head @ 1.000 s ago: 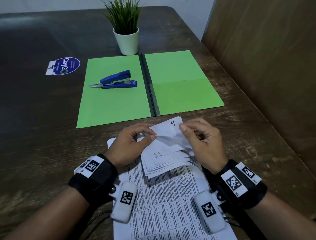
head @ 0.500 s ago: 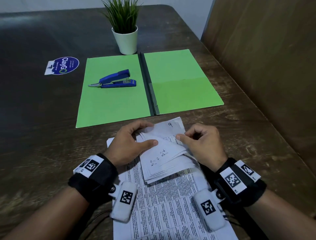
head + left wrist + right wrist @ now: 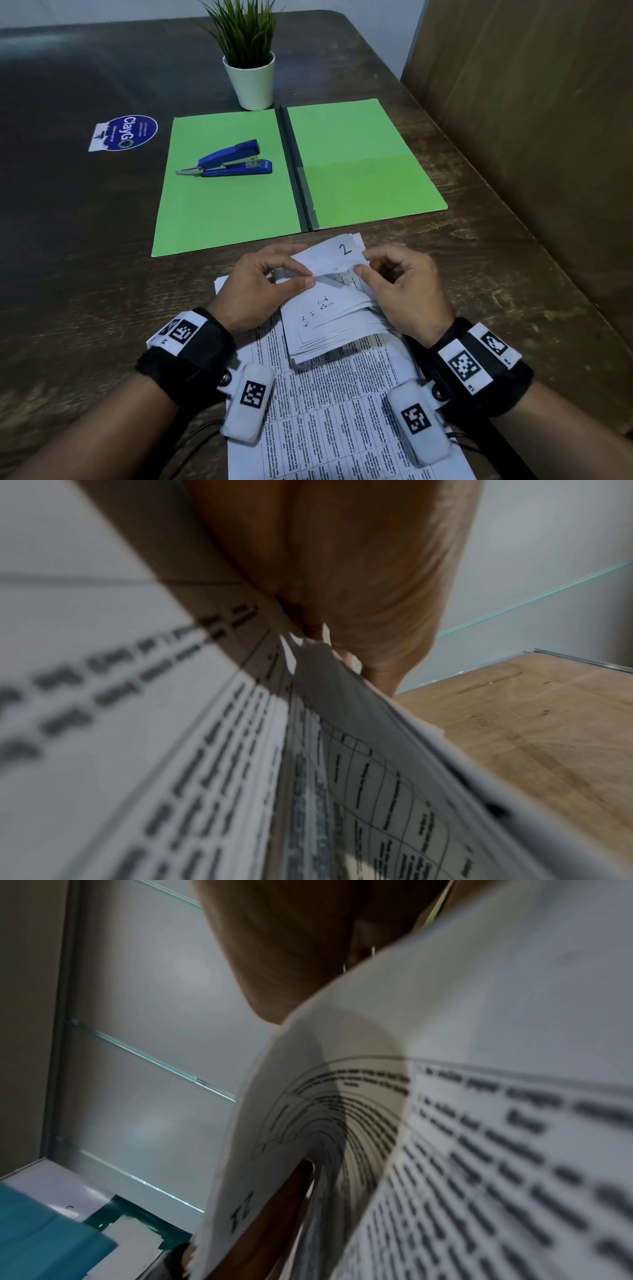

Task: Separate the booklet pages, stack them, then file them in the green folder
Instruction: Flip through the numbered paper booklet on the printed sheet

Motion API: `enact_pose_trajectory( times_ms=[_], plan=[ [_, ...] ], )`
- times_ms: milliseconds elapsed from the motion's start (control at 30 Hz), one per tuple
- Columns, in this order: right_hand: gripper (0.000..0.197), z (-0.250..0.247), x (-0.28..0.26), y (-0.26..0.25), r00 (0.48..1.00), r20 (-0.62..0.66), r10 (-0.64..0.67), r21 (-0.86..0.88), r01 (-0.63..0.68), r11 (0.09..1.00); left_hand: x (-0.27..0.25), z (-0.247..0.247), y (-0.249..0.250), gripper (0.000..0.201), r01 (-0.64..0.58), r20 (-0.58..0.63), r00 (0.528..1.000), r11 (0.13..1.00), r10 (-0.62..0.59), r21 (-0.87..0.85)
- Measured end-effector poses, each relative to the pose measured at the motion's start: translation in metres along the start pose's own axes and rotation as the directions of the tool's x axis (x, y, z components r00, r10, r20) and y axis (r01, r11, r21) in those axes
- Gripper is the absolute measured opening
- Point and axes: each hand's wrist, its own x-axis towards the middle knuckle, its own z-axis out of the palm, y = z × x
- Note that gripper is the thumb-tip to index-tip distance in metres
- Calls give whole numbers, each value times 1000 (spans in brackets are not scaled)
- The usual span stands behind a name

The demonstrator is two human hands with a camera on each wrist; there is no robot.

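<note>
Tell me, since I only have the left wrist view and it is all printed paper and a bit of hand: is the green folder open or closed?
Observer: Open. The green folder lies flat on the table, both halves showing.
Operator: Anything lying on it?
Observer: A blue stapler sits on its left half; no pages are in it.
Operator: And what is the right hand doing?
Observer: The right hand pinches the right edge of a sheet marked 2, while the left hand pinches its left side.
</note>
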Motion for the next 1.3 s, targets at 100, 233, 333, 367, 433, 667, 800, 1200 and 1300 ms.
enact_pose_trajectory(
  times_ms=[100, 233, 333, 367, 433, 667, 800, 1200, 1300],
  plan=[
    [23, -1, 0, -3, 998, -42, -53, 9, 53, 999, 1, 0, -2, 14, 4, -2, 1000, 1000, -4, -4],
    [22, -2, 1, -4, 990, -69, -122, -25, 121, 992, 2, -1, -2, 15, -9, 6, 1000, 1000, 9, 19],
    [15, -2, 1, 1, 993, -25, -119, -72, 116, 991, 1, -1, -3, 15, -10, 11, 1000, 999, 10, 33],
    [15, -2, 1, 2, 995, -12, -96, -88, 95, 992, 1, -1, -3, 15, -10, 15, 1000, 999, 9, 34],
    [19, -3, 1, 4, 998, 14, -61, -112, 63, 992, 1, -1, -3, 15, -4, 19, 1000, 999, 4, 38],
    [3, -1, -3, -1, 986, 155, -67, -92, 82, 992, 0, 1, -3, 36, -48, -15, 999, 999, 48, -20],
    [40, -2, -10, -14, 961, 276, -6, 131, -31, 991, 0, 0, 0, 31, 11, 30, 999, 999, -13, 37],
    [18, -1, 4, 5, 970, -53, 237, 68, -233, 970, -1, -1, -2, 35, 14, -8, 1000, 998, -14, 67],
    [19, -1, 3, 3, 987, -53, 149, 12, -148, 989, 0, -2, -3, 46, 27, 13, 1000, 998, -27, 64]
  ],
)
